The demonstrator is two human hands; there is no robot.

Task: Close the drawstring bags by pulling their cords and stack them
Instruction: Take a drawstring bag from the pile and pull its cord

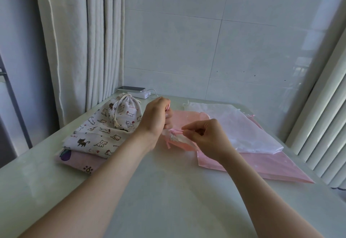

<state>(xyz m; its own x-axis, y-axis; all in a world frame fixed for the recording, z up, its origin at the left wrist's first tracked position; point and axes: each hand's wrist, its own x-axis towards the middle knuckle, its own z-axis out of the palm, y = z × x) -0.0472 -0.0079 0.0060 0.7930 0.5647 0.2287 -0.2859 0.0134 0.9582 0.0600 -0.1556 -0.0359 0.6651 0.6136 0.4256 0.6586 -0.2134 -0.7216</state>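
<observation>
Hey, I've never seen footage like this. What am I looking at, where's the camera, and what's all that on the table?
There is no machine here. This is one picture from a camera worn on a person's head, looking down at their own bare arms. The left hand and right hand both hold a small pink bag. The right pinches its gathered mouth, and the left curls round a pink part, likely its cord. On the pale table, a pile of printed bags lies at the left, and the top cat-print bag is already drawn shut. At the right a white bag lies on a large pink bag. A phone sits at the back.
</observation>
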